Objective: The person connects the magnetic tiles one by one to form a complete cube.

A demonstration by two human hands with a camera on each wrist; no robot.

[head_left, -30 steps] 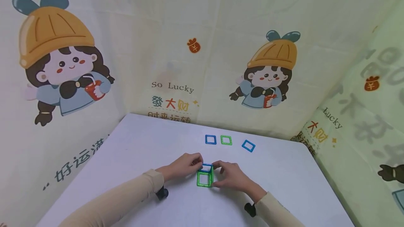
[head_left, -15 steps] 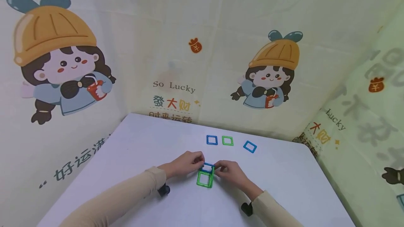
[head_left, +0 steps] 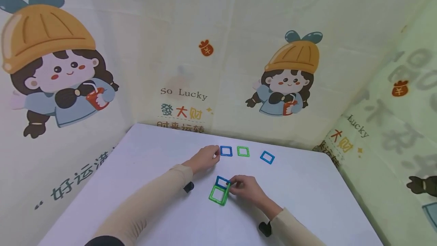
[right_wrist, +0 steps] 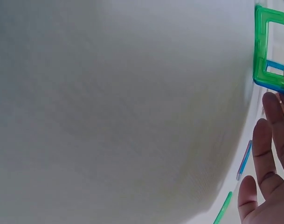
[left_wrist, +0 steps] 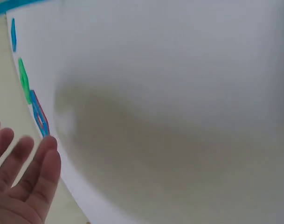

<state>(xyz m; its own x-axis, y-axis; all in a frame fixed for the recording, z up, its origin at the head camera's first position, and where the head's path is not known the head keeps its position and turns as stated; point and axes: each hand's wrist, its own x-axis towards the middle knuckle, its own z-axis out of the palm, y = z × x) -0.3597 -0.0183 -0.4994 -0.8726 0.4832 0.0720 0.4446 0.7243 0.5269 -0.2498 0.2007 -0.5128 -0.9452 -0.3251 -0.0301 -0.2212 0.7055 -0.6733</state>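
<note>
My left hand [head_left: 205, 158] reaches to the back of the table, its fingertips beside a blue square magnetic tile [head_left: 231, 151]. In the left wrist view its fingers are loosely extended, with one fingertip at the end of that blue tile [left_wrist: 36, 109]; nothing is gripped. Nearer the front, my right hand [head_left: 250, 191] pinches the corner of a small structure. This joins a green tile [head_left: 216, 201] in front, a green tile [head_left: 226, 194] at the right side and a blue tile [head_left: 223, 178] behind. The right wrist view shows the side green tile [right_wrist: 261, 44] upright by the fingers; the thumb's contact is partly hidden.
Farther right along the back lie a green square tile [head_left: 248, 152] and a turned blue tile [head_left: 270, 153]. The white table [head_left: 164, 147] meets printed cloth hangings [head_left: 225, 117] at its back and sides.
My left hand has let go of the structure and moved away to the blue tile at the back. The structure has turned slightly under my right hand, which stays at its corner.
</note>
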